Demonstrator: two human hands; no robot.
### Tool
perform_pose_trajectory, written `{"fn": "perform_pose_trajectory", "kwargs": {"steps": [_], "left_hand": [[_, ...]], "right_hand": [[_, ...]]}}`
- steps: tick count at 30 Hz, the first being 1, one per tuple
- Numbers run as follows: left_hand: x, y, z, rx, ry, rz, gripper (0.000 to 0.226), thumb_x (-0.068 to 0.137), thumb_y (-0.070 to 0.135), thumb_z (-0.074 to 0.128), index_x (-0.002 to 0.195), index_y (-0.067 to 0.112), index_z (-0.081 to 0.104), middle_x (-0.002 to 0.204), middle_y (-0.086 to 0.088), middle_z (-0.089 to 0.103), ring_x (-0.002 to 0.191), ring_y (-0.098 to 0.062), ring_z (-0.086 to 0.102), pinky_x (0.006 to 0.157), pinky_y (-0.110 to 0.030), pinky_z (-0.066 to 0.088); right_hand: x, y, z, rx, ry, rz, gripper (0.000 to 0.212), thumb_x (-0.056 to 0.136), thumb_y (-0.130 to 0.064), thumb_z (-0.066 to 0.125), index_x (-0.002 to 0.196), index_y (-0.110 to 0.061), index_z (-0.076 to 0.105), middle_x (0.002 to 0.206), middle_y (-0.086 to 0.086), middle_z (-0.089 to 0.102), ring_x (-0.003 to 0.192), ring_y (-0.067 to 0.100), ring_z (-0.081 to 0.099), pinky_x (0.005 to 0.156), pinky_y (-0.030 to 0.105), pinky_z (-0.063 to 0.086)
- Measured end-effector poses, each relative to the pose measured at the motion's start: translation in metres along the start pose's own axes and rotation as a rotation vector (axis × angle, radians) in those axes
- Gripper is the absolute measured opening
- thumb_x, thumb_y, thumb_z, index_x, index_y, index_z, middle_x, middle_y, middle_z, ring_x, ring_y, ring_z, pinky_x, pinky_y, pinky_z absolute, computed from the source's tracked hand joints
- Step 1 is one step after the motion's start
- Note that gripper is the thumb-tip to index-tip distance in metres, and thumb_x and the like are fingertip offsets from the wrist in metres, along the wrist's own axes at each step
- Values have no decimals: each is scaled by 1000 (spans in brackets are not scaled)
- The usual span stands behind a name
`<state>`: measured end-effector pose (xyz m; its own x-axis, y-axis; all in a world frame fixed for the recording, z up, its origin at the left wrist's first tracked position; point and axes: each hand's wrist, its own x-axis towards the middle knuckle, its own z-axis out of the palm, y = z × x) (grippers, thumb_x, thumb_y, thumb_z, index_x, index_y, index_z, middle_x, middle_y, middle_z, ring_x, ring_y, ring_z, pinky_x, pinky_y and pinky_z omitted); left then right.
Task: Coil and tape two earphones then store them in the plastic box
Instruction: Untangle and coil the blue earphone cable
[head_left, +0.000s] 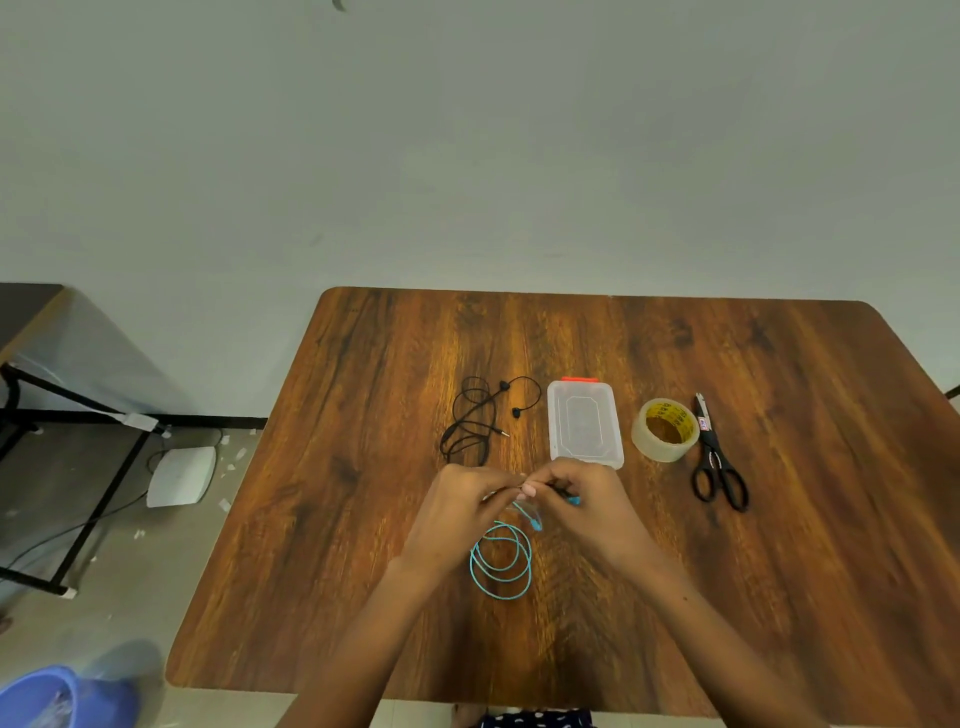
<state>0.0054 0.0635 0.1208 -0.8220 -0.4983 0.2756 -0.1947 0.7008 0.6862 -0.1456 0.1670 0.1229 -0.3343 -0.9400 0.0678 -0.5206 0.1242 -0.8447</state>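
**Both hands pinch the turquoise earphone above the table**

The thin turquoise-corded earphone (501, 564) hangs in several loose round loops between the wrists, over the dark brown wood-grain table (779, 571). Its upper end runs up into the fingers. The left hand (460, 512) and the right hand (587, 506) meet fingertip to fingertip, each with curled fingers pinching the cord; a turquoise earbud pokes out by the right hand's fingers.

Farther back lies the black-corded earphone (470, 421), loose and uncoiled, with both buds and the plug showing. Just right of it sits the clear rectangular plastic box (584, 423) with an orange-red clasp, lid on; nothing shows inside it. Further right stand a roll of clear packing tape (666, 429) and black-handled scissors (717, 462).
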Motion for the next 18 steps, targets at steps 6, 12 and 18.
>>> {"fn": "perform_pose_trajectory", "kwargs": {"steps": [6, 12, 18], "left_hand": [[-6, -19, -7, 42, 1, -42, 17, 87, 27, 66, 95, 15, 76, 85, 6, 75, 74, -2, 68, 65, -26, 54], [-10, -28, 3, 15, 0, -57, 18, 87, 21, 66, 101, 13, 75, 90, 5, 75, 78, 1, 67, 70, -12, 50], [-13, -41, 21, -10, 41, -88, 29, 89, 6, 62, 116, 11, 67, 111, 4, 70, 98, 2, 64, 83, -10, 49]], "right_hand": [[-8, 16, -8, 16, -40, 46, 9, 82, -18, 72, 90, -19, 76, 82, -12, 72, 80, 3, 66, 69, 16, 53], [-13, 31, -8, 114, 31, 132, 14, 78, -13, 75, 91, -19, 77, 84, -12, 74, 80, 6, 68, 70, 19, 56], [-11, 50, 9, 144, 214, 273, 14, 78, -11, 74, 92, -15, 77, 86, -9, 73, 82, 7, 68, 74, 20, 56]]}}
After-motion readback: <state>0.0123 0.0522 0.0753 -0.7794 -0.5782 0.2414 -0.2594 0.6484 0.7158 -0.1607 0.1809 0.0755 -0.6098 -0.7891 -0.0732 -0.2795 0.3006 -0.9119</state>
